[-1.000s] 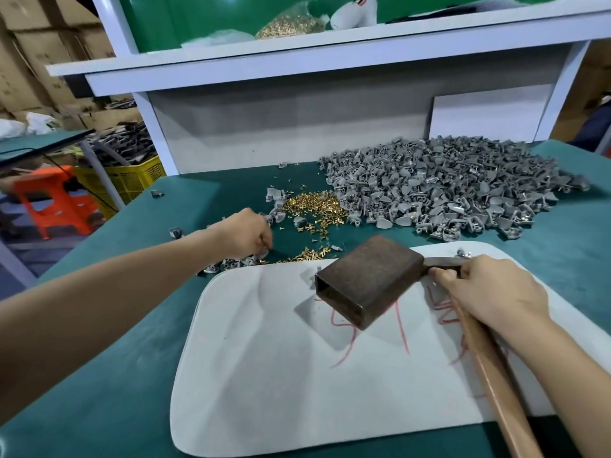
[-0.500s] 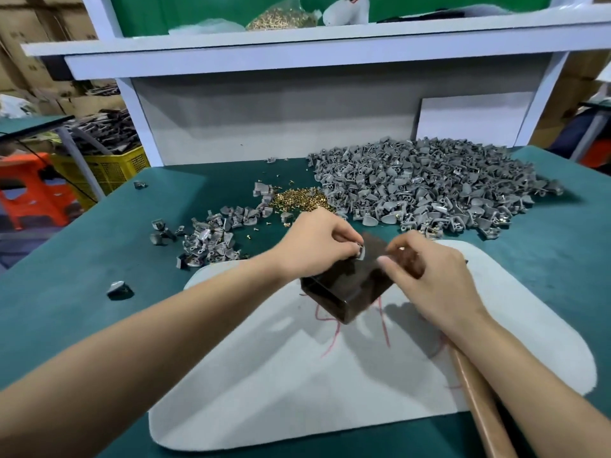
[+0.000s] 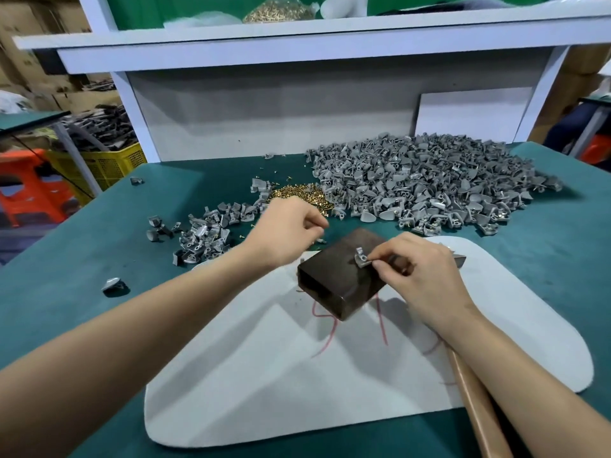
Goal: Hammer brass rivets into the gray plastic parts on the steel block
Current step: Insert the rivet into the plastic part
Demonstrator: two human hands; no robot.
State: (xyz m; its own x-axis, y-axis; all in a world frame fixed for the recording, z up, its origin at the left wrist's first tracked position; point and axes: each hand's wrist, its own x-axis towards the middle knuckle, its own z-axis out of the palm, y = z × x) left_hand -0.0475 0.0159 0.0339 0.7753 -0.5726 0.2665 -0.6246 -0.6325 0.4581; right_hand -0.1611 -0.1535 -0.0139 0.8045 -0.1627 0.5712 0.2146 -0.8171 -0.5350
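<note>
The gray part (image 3: 362,258) sits on top of the steel block (image 3: 334,282), toward its 2 o'clock corner. The block lies on a white pad (image 3: 264,375) on the green table (image 3: 82,259). The part looks light, stiff and smooth, a small molded piece that would skid or tip on bare steel under a poor hit. It is best held low by its outer edge, with fingertips clear of the hole. The block looks heavy and unlikely to shift.

The right hand (image 3: 426,276) reaches in from 4 o'clock, palm down, pinching the part's near edge narrowly between thumb and forefinger. A wooden handle (image 3: 476,408) runs under that forearm (whether it joins the block is hidden).

The left hand (image 3: 287,229) hovers at the block's 10 o'clock, fingers curled toward the thumb. It is blurred, so I cannot tell whether it holds a rivet. The loose brass rivets (image 3: 297,195) lie at 11 o'clock, and the big pile of gray parts (image 3: 429,186) at 1 o'clock.
</note>
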